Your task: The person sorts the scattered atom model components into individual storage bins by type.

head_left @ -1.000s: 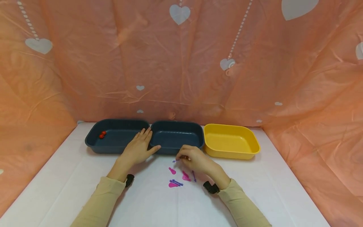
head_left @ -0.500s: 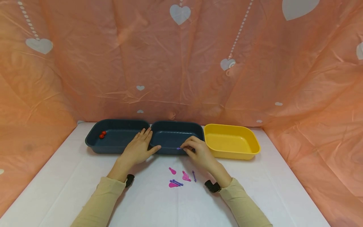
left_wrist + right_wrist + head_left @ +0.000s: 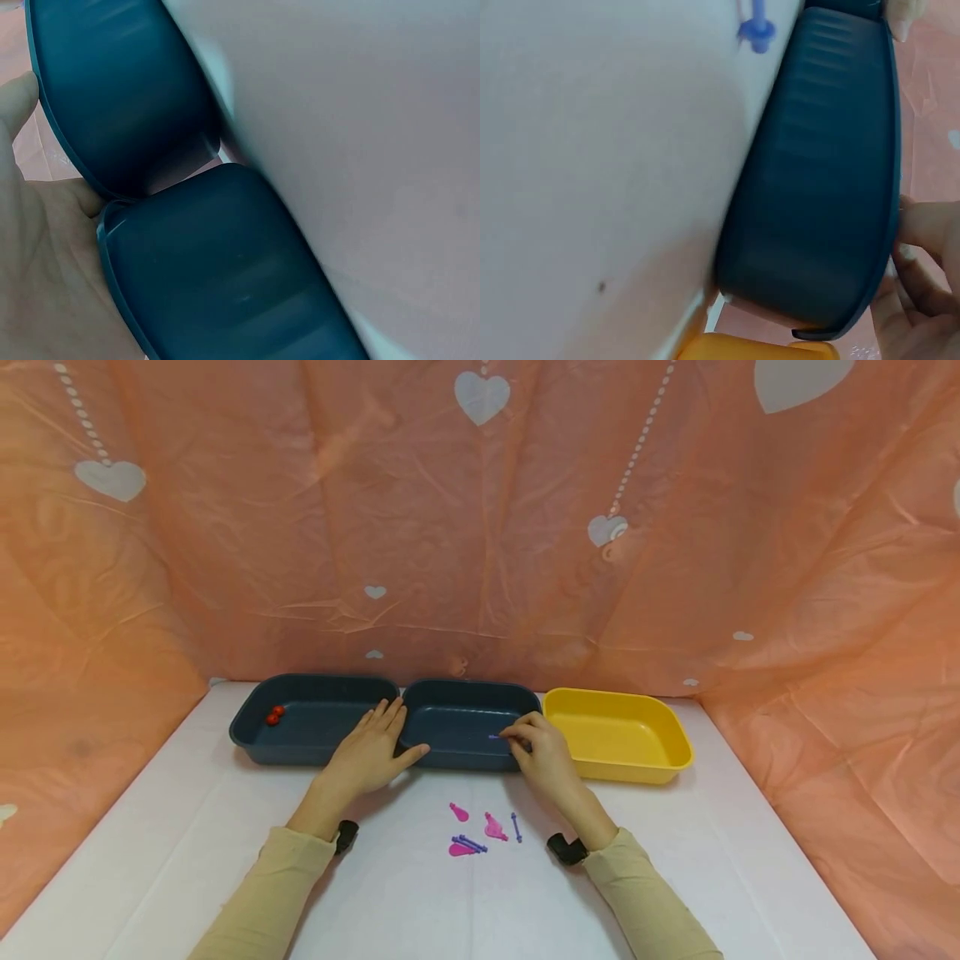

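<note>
- The right hand (image 3: 543,756) pinches a small purple stick (image 3: 493,737) between thumb and fingertips; only one end of the stick pokes out, pointing left.
- That hand is over the right end of the middle tray (image 3: 457,758), dark blue; I can't tell whether the stick touches the tray's floor.
- The left hand (image 3: 366,758) lies with its fingers extended and thumb out to the side, resting on the rims where the two dark blue trays meet; the thumb reaches along the front edge of the middle one.
- Nearer the person, on the white-covered counter (image 3: 390,893), a lone purple stick (image 3: 516,827) lies just beside a pink piece (image 3: 495,827).
- To the left of that, a pink teardrop (image 3: 459,812) lies by itself.
- Closer in, a pair of purple sticks (image 3: 473,843) lies side by side, partly across another pink piece (image 3: 461,851).
- The left tray (image 3: 288,753) holds two red round pieces (image 3: 275,716) towards its left end.
- The yellow tray (image 3: 615,770) sits just right of the middle one.
- Behind everything hangs an orange-pink curtain (image 3: 450,543) printed with pale hearts.
</note>
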Action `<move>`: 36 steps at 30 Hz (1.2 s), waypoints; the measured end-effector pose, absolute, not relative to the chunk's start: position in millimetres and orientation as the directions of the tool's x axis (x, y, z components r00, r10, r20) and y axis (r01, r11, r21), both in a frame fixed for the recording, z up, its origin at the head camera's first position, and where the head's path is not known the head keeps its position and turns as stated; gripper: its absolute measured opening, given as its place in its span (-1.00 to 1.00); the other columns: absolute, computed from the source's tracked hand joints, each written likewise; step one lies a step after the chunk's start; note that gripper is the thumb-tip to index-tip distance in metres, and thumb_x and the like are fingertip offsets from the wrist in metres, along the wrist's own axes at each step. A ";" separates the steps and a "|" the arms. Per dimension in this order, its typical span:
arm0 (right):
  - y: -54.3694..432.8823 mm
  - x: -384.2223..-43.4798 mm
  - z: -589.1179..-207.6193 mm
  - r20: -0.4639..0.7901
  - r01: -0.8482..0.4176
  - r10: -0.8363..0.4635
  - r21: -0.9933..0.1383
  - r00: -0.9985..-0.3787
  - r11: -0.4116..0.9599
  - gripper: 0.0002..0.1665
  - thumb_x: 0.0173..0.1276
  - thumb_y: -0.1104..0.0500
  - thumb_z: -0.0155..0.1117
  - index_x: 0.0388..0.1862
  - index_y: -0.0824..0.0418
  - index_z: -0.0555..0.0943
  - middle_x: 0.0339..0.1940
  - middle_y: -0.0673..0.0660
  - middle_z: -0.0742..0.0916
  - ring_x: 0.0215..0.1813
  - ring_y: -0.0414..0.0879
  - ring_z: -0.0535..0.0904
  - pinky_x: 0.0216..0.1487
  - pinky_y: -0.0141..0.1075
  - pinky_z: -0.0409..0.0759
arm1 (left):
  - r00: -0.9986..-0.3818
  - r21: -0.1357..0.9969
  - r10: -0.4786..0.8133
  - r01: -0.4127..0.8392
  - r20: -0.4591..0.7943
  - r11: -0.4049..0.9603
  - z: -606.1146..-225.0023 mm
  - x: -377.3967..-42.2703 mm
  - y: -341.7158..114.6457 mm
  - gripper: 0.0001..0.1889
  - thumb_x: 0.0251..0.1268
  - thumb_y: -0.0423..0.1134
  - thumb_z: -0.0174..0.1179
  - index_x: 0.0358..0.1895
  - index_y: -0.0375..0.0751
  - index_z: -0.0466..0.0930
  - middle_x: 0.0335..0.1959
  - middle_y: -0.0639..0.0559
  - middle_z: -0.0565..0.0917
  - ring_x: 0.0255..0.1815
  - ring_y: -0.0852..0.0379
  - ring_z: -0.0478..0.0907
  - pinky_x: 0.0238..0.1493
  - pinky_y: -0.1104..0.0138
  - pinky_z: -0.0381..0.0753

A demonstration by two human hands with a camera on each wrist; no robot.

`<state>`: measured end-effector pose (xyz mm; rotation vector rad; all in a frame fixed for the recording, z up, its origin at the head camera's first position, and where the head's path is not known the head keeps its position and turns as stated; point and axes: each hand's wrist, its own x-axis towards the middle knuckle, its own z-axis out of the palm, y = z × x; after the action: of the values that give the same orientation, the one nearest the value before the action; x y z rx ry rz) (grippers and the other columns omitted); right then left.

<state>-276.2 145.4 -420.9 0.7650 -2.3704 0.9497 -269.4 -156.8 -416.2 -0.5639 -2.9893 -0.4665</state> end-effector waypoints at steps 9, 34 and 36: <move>145.9 -277.3 -421.8 0.537 -0.577 -0.301 -0.476 -0.788 0.664 -0.86 0.33 0.45 0.41 -0.22 0.29 0.82 -0.22 0.14 0.69 -0.21 0.04 0.65 -0.13 -0.15 0.73 | -0.930 0.276 0.349 0.367 0.113 0.888 -416.5 -270.6 -156.7 -0.02 0.54 0.33 -0.01 0.62 -0.47 0.04 0.69 -0.31 0.00 0.71 -0.27 -0.14 0.66 -0.11 -0.08; 152.4 -270.5 -405.6 0.486 -0.542 -0.287 -0.540 -0.826 0.645 -0.85 0.34 0.34 0.46 -0.11 0.29 0.78 -0.24 0.12 0.71 -0.33 -0.08 0.55 -0.29 -0.33 0.60 | -0.933 0.285 0.340 0.360 0.118 0.888 -415.9 -268.6 -156.8 -0.03 0.55 0.31 0.01 0.62 -0.47 0.03 0.69 -0.31 -0.01 0.71 -0.28 -0.14 0.67 -0.11 -0.12; 154.3 -269.5 -402.3 0.493 -0.559 -0.303 -0.540 -0.816 0.629 -0.85 0.33 0.34 0.47 -0.12 0.32 0.78 -0.26 0.13 0.72 -0.35 -0.07 0.56 -0.31 -0.32 0.61 | -0.932 0.284 0.343 0.363 0.120 0.887 -415.7 -268.6 -156.7 -0.03 0.55 0.31 0.01 0.62 -0.47 0.03 0.69 -0.31 -0.01 0.71 -0.28 -0.14 0.67 -0.12 -0.11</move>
<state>-269.5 154.3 -402.3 0.6886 -2.4977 1.0033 -268.6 -156.7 -415.7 -0.5591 -2.9872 -0.4691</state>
